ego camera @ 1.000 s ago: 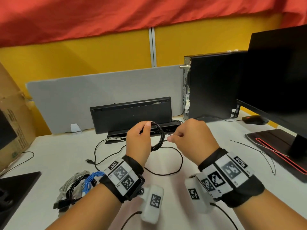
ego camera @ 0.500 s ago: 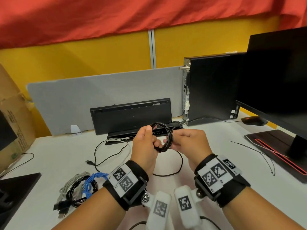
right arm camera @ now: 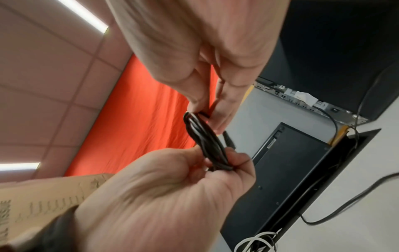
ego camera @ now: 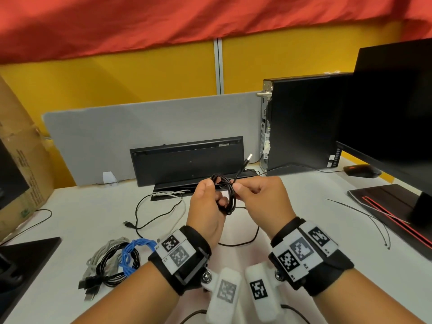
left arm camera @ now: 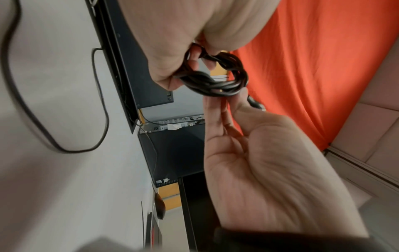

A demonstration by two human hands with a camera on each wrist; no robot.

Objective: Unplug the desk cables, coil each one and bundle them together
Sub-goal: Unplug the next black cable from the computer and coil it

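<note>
My left hand (ego camera: 210, 195) grips a small coil of black cable (ego camera: 226, 195) above the desk, its fingers curled round the loops. My right hand (ego camera: 245, 189) pinches the cable's free end just beside the coil, and the USB plug (ego camera: 249, 157) sticks up above both hands. In the left wrist view the left hand (left arm camera: 172, 51) clasps the coil (left arm camera: 215, 83) from above while the right hand (left arm camera: 270, 170) pinches near the plug (left arm camera: 255, 104). From the right wrist, the right hand (right arm camera: 205, 51) pinches the coil (right arm camera: 207, 141), which the left hand (right arm camera: 162, 196) holds.
A bundle of grey, black and blue coiled cables (ego camera: 114, 260) lies front left. Loose black cable (ego camera: 140, 206) and white cable (ego camera: 168, 195) trail before the upright keyboard (ego camera: 187, 160). A PC tower (ego camera: 301, 122), mouse (ego camera: 361, 170), monitor (ego camera: 392, 108), thin wire (ego camera: 374, 220) and cardboard box (ego camera: 21, 160) stand around.
The hands have come together over the coil. The cable's end, which trailed towards the tower, is drawn in, and its plug now stands up above the hands.
</note>
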